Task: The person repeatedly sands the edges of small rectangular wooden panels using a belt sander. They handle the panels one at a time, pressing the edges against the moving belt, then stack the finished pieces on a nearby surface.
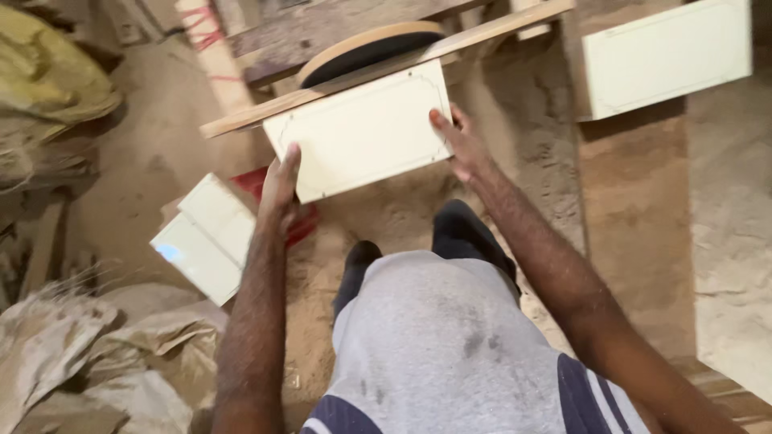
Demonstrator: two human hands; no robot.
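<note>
No labels, signs or screens in view. Only packaging: crumpled tan sacks (88, 354) heaped on the floor at lower left, and a yellowish sack (44, 76) bunched at upper left.

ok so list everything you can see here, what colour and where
held panel: 1, cream, routed border, centre, gripped at both ends
other panels: cream, 1 upper right, a few stacked lower left
wooden strip: 1, light wood, slanting behind held panel
round disc: 1, black with tan rim, top centre
sacks: several, tan, left side
sawdust floor: tan, all around
red thing: 1, under stacked panels, kind unclear
left hand: on panel's left end
right hand: on panel's right end
</note>
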